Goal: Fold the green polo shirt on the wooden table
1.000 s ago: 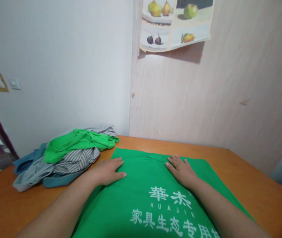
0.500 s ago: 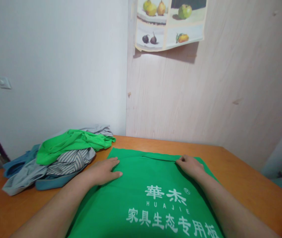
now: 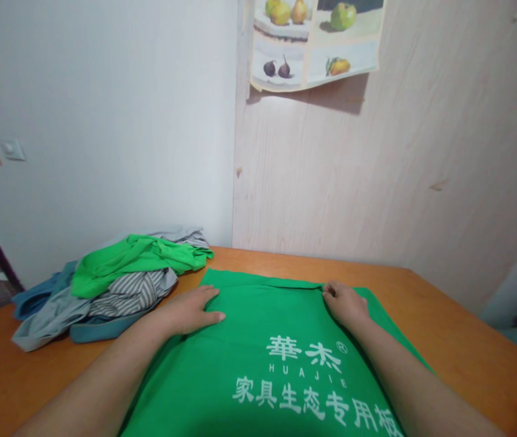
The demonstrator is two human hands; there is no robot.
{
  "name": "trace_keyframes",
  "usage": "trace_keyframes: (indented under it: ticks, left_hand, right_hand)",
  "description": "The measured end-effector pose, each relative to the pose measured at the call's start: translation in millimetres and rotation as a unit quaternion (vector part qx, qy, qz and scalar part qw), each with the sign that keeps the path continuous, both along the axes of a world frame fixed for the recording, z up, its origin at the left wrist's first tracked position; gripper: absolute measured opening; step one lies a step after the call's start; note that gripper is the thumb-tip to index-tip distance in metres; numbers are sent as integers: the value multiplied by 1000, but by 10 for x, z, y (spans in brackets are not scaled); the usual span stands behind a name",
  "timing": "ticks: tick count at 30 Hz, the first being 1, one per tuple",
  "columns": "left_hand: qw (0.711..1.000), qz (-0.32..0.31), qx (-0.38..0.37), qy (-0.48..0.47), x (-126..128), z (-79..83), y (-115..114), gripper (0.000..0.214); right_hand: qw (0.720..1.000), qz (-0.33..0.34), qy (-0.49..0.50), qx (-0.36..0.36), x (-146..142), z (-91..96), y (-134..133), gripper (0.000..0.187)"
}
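A green cloth garment with white printed lettering lies spread over the near part of the table; its exact kind does not show. My left hand rests on its left side, fingers stretched and thumb apart, pressing the fabric. Near the far right corner, my right hand has its fingers closed in a pinch on the cloth. From that pinch a raised crease runs leftward, just inside the far edge. The garment's near end is cut off by the bottom of the view.
A heap of crumpled clothes, bright green, striped grey and blue, sits at the left on the orange-brown table. Behind the table stands a pale wall with a fruit poster and a wall switch.
My right hand, still pinching the cloth, has shifted slightly up and to the left. More of the garment's right edge shows beside my right arm. My left hand stays in place.
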State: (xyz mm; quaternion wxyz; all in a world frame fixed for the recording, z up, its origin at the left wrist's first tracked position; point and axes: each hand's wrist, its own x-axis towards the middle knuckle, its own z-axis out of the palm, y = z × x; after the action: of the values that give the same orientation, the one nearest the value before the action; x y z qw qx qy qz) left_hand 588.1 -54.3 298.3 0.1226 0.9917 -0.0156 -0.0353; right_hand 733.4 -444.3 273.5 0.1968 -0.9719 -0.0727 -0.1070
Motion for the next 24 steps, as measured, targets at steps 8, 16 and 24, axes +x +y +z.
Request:
trace_keyframes:
  ticks: [8, 16, 24]
  left_hand:
    - [1000, -5, -16, -17, 44, -51, 36, 86]
    - [999, -28, 19, -14, 110, -45, 43, 92]
    - [999, -27, 31, -19, 182, -53, -19, 100]
  right_hand:
    - [994, 9, -1, 112, 197, 45, -187, 33]
    - [981, 5, 4, 194, -129, 355, -683, 28]
    - [970, -23, 74, 230, -1025, 332, -1298, 31]
